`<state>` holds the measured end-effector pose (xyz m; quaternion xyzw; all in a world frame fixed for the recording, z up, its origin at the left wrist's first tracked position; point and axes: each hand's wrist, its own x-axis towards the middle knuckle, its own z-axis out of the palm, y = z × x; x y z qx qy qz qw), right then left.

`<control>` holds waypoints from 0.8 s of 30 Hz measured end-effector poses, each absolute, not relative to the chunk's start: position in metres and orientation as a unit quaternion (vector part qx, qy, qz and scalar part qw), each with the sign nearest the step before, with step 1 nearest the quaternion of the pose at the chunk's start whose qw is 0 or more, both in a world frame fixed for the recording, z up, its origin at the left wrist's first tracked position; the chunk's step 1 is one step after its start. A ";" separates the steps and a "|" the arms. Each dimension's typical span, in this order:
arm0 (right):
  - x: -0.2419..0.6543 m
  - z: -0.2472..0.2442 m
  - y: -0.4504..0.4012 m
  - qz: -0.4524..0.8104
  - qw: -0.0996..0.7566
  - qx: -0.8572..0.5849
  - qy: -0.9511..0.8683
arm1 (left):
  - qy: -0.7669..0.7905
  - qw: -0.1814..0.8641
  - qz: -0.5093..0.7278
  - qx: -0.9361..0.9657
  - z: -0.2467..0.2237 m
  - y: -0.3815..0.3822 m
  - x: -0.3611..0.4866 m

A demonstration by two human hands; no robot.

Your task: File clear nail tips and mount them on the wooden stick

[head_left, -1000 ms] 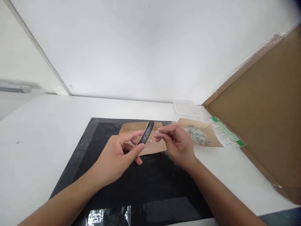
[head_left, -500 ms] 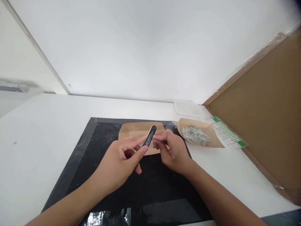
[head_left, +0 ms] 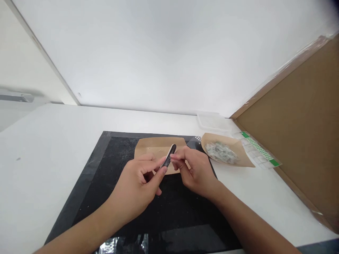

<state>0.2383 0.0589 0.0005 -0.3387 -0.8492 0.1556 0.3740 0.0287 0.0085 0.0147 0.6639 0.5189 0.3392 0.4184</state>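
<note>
Between the thumb and fingers of my left hand (head_left: 140, 180) is a slim black strip with rounded ends and a pale edge (head_left: 171, 155), tilted up to the right. My right hand (head_left: 192, 167) is closed in a pinch, its fingertips at the strip's right side; whether something small sits in that pinch is hidden. Behind and below both hands lies a brown paper tray (head_left: 148, 144) on a black mat (head_left: 174, 208).
To the right, a second brown paper tray (head_left: 245, 159) holds a heap of small clear-wrapped pieces (head_left: 221, 151). Beside it lies a clear sheet with a green strip (head_left: 261, 150). A translucent lid (head_left: 214, 121) rests behind, and a cardboard panel (head_left: 296, 123) stands at the right.
The black strip has turned slightly, showing more of its pale edge, and dipped a little. My right fingertips have come closer, to the strip's side. The view has shifted slightly.
</note>
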 end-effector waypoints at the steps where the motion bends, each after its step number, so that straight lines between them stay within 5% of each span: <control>1: 0.238 0.001 0.059 0.146 0.383 -0.352 -0.841 | 0.519 0.415 0.343 0.664 0.015 0.009 0.029; 24: 0.227 0.004 0.057 0.078 0.391 -0.343 -0.850 | 0.516 0.415 0.387 0.641 0.015 0.010 0.031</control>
